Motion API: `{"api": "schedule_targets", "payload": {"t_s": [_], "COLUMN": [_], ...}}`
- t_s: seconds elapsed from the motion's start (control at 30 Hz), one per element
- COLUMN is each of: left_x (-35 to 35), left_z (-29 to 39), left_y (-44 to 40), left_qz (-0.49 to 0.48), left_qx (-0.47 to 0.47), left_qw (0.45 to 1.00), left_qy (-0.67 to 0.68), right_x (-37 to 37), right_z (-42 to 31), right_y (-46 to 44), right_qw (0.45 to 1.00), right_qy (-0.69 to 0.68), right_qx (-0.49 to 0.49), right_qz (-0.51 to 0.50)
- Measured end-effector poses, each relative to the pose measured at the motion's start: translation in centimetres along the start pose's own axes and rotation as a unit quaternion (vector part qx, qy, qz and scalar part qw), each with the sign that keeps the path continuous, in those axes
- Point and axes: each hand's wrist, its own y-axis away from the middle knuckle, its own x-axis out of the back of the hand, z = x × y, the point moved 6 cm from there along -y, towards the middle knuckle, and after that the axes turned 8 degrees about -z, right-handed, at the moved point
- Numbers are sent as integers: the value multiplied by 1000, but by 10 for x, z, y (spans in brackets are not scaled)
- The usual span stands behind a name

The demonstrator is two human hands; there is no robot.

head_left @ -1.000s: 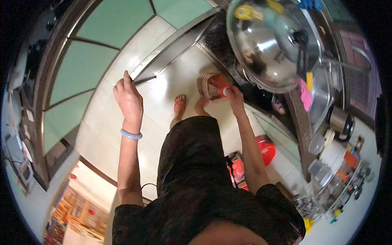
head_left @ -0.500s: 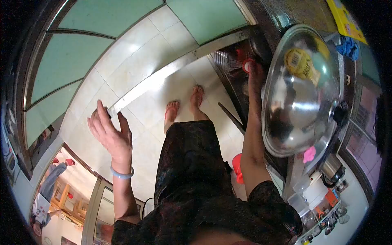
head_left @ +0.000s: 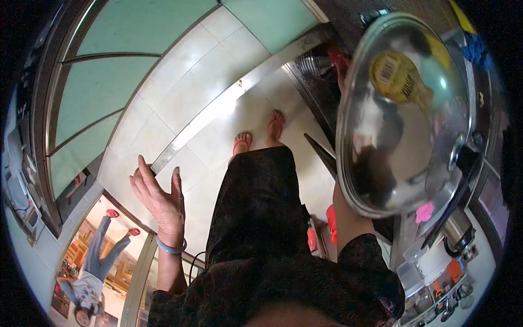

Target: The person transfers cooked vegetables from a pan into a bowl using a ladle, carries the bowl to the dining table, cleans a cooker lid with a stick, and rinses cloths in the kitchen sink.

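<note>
- while the left hand (head_left: 158, 193) hangs with its fingers and thumb spread apart, its fingertips are at the near end of a long panel (head_left: 199, 126); whether they touch it, i cannot tell.
- the right hand (head_left: 342, 75) is mostly hidden behind a large shiny lid (head_left: 389, 169), so whether it is spread or pinching something cannot be told.
- a small red object (head_left: 336, 56) shows beside the right hand, just past the lid's rim; how the two meet is hidden.
- next to that red object is a wire rack (head_left: 311, 66) in the dark space behind the panel.
- the panel runs diagonally over the tiled floor (head_left: 188, 60), from the left hand to the dark tabletop (head_left: 353, 13); it looks stiff and hard, likely heavy to lift but steady to guide, best held by its upper edge.
- the rack seems rigid and light, with thin bars that could snag; its outer bar looks the safest grip.
- the red object is probably light and smooth, perhaps slippery if wet; a grip around its side should suit.
- the lid looks wide and slick, liable to ring or dent if knocked; its black knob (head_left: 467, 157) is the natural hold.
- farther out, a pink cloth (head_left: 424, 212) lies near the lid, and another person (head_left: 90, 278) shows through the doorway.
</note>
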Motion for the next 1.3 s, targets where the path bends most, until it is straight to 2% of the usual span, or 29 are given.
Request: {"api": "schedule_targets", "payload": {"t_s": [0.13, 0.2, 0.27, 0.33, 0.37, 0.4, 0.43, 0.47, 0.53, 0.57, 0.6, 0.67, 0.7, 0.73, 0.77, 0.8, 0.83, 0.87, 0.9, 0.93, 1.0, 1.03, 1.07, 1.1, 1.13, 1.2, 1.23, 1.3], "left_x": [6, 5, 7, -2, -18, -27, -39, -60, -68, -68, -73, -93, -118, -135, -122, -119, -124, -133, -139, -151, -153, -147, -143, -165, -170, -176, -181, -190], "left_z": [0, 3, 16, 25, 28, 43, 58, 69, 120, 152, 176, 221, 239, 255, 281, 306, 326, 344, 361, 374, 397, 403, 409, 414, 419, 423, 423, 419], "left_y": [21, 29, 39, 51, 59, 65, 74, 86, 99, 102, 114, 124, 127, 130, 137, 139, 139, 139, 135, 127, 126, 125, 124, 119, 122, 116, 117, 126], "left_qz": [-118, -102, -136, -223, -293, -386, -418, -452, -519, -531, -592, -581, -591, -601, -620, -608, -607, -605, -609, -621, -636, -611, -588, -591, -592, -564, -558, -544], "left_qx": [10, -39, -97, -133, -76, -62, -101, -115, -149, -199, -108, -201, -188, -173, -118, -147, -139, -129, -146, -130, -130, -132, -134, -175, -187, -215, -226, -289], "left_qw": [987, 986, 972, 944, 909, 877, 866, 826, 771, 744, 670, 671, 663, 656, 585, 573, 564, 555, 554, 560, 567, 580, 591, 594, 592, 638, 657, 701], "left_qy": [107, 129, 164, 205, 286, 279, 254, 317, 338, 353, 436, 414, 419, 424, 508, 529, 542, 556, 549, 532, 507, 522, 536, 517, 514, 478, 455, 360], "right_x": [-1, -1, 0, 2, 18, 0, 26, 44, 39, 48, 56, 80, 91, 98, 105, 113, 120, 124, 131, 129, 105, 122, 138, 150, 147, 131, 138, 179], "right_z": [-4, -13, -25, -42, -63, -40, -63, -80, -55, -48, -38, -18, -11, -6, 0, 6, 11, 12, 14, 26, 52, 40, 22, 15, 28, 49, 53, 29], "right_y": [85, 148, 219, 297, 334, 378, 410, 435, 491, 510, 524, 539, 538, 535, 527, 521, 512, 500, 485, 471, 439, 430, 425, 423, 416, 381, 375, 365], "right_qw": [999, 998, 992, 986, 997, 997, 998, 986, 994, 988, 977, 960, 946, 938, 933, 926, 921, 893, 862, 856, 911, 906, 899, 889, 887, 900, 901, 879], "right_qy": [27, 47, 81, 95, 29, 49, -7, -101, -68, -125, -182, -207, -225, -260, -285, -306, -309, -369, -427, -430, -334, -339, -340, -340, -343, -348, -353, -421], "right_qx": [12, 11, -17, -31, 71, 15, 42, -44, -54, -86, -114, -184, -225, -211, -183, -152, -154, -163, -167, -162, -194, -193, -241, -288, -286, -163, -152, -196], "right_qz": [-24, -50, -100, -137, -9, -63, -56, -127, -70, -33, 0, 41, 55, 91, 126, 161, 179, 199, 218, 235, 143, 163, 136, 107, 119, 205, 203, 107]}}
